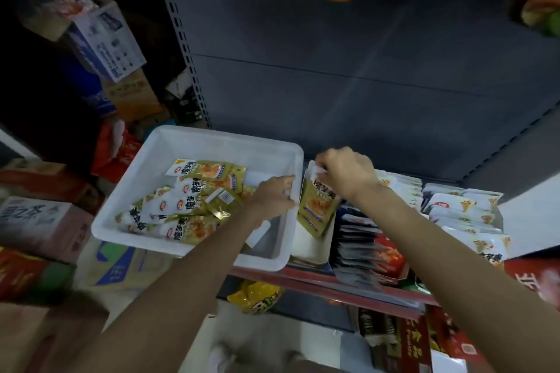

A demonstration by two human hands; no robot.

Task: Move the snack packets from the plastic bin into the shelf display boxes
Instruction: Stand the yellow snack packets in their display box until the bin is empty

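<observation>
Right hand [345, 174] pinches a gold packet [316, 206], standing it in the display box [309, 247] just right of the bin [194, 142]. Left hand [277, 195] grips the bin's right rim; more packets [188, 206] lie inside. Next, I'd say: release and reach back into the bin.

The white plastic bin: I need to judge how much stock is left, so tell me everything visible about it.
The white plastic bin is a shallow rectangular tray with a rolled rim and smooth, slightly glossy walls. It sits level at the shelf's left end, overhanging the front edge. A loose pile of gold-and-white snack packets covers its left half; the right half shows bare floor. The left hand reaches in by the right wall.
</observation>
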